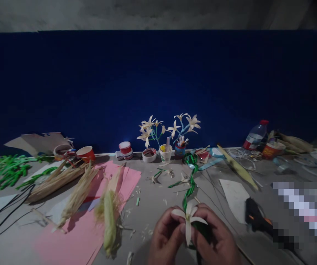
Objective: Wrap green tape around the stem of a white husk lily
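Note:
Both my hands meet low in the head view around a white artificial flower with narrow curling petals. My left hand is closed, its thumb and fingertips pinching the flower's base from the left. From the other side my right hand is closed on the same base, its thumb beside a drooping petal. Green ribbon runs from behind the flower up the table to a loose coil. The stem under the petals is mostly hidden by my fingers. Just beyond lie small cut flowers with green stems.
Two finished flower sprays stand in cups at the back. Corn husks and an ear of corn lie on pink paper to the left. A black glue gun rests right, near a plastic bottle and green pipe cleaners far left.

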A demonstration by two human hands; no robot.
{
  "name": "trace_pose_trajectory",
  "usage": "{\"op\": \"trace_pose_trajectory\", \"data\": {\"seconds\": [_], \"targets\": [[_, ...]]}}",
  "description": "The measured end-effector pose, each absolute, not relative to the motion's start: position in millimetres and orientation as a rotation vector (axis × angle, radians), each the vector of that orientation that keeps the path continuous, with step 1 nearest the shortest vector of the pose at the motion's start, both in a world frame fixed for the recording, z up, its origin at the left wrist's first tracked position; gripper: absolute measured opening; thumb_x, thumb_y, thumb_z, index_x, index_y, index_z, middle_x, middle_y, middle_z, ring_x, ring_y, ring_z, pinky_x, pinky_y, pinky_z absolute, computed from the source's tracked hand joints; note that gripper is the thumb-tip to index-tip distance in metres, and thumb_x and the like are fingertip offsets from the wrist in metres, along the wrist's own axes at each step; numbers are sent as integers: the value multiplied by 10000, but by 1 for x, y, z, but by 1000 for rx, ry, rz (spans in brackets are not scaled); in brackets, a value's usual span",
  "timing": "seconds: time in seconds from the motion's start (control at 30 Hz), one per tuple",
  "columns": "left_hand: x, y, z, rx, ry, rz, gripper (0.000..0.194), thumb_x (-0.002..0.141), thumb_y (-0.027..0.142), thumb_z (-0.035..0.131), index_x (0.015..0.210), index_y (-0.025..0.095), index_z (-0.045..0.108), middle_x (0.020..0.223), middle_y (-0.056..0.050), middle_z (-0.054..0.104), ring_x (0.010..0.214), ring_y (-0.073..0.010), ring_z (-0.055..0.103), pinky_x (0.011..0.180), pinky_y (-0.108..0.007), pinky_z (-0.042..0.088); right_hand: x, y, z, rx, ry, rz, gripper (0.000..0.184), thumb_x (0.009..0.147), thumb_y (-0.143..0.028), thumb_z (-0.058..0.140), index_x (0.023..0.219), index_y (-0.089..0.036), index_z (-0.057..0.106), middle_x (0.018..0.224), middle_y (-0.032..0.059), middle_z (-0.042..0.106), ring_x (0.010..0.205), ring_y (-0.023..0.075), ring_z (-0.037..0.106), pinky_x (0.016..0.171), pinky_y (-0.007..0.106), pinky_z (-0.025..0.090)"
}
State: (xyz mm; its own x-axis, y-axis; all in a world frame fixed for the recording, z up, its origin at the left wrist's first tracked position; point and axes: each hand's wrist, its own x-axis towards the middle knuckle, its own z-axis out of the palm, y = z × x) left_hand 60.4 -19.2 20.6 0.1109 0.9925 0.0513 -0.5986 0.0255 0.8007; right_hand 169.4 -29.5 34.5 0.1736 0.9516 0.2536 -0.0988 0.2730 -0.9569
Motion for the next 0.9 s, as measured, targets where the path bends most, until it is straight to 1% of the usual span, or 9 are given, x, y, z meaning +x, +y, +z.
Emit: {"op": "trace_pose_trajectory", "data": {"seconds": [0.2, 0.33, 0.43, 0.57, 0.77, 0.9], "targets": [[64, -23, 20, 878, 659, 1460, 238, 758, 367, 745, 686, 176, 624, 674, 15, 514, 649, -120, 456, 621, -204, 377, 176, -28, 30, -1005, -1251, 1002, 238, 852, -445, 600, 755, -229, 611, 699, -15, 529, 608, 155, 507, 547, 220, 449], [62, -21, 15, 686, 657, 1368, 277, 675, 383, 814, 693, 171, 637, 658, 22, 543, 627, -106, 464, 614, -196, 377, 171, -29, 37, -1000, -1201, 962, 225, 830, -418, 637, 715, -225, 621, 689, -22, 534, 566, 138, 510, 508, 204, 416], [61, -19, 12, 582, 671, 1302, 321, 611, 397, 854, 672, 173, 633, 642, 26, 563, 608, -98, 469, 600, -191, 383, 168, -31, 40, -1009, -1138, 919, 219, 802, -401, 671, 682, -222, 637, 678, -21, 549, 565, 138, 517, 518, 205, 409], [60, -18, 11, 573, 670, 1280, 303, 607, 372, 858, 669, 179, 633, 660, 14, 585, 632, -114, 482, 624, -204, 412, 168, -31, 37, -997, -1156, 914, 189, 797, -381, 683, 692, -227, 651, 704, -12, 589, 635, 154, 567, 581, 205, 434], [60, -17, 11, 623, 717, 1296, 317, 587, 386, 864, 651, 177, 635, 655, 13, 575, 629, -119, 476, 634, -204, 419, 168, -30, 37, -979, -1163, 911, 185, 813, -386, 675, 708, -235, 660, 722, -3, 598, 670, 164, 579, 597, 204, 448], [60, -15, 15, 502, 651, 1253, 285, 588, 329, 874, 674, 172, 653, 642, 20, 569, 618, -106, 501, 630, -196, 420, 169, -28, 36, -1013, -1196, 873, 166, 827, -384, 654, 739, -243, 659, 738, -6, 590, 689, 163, 581, 615, 194, 456]]}}
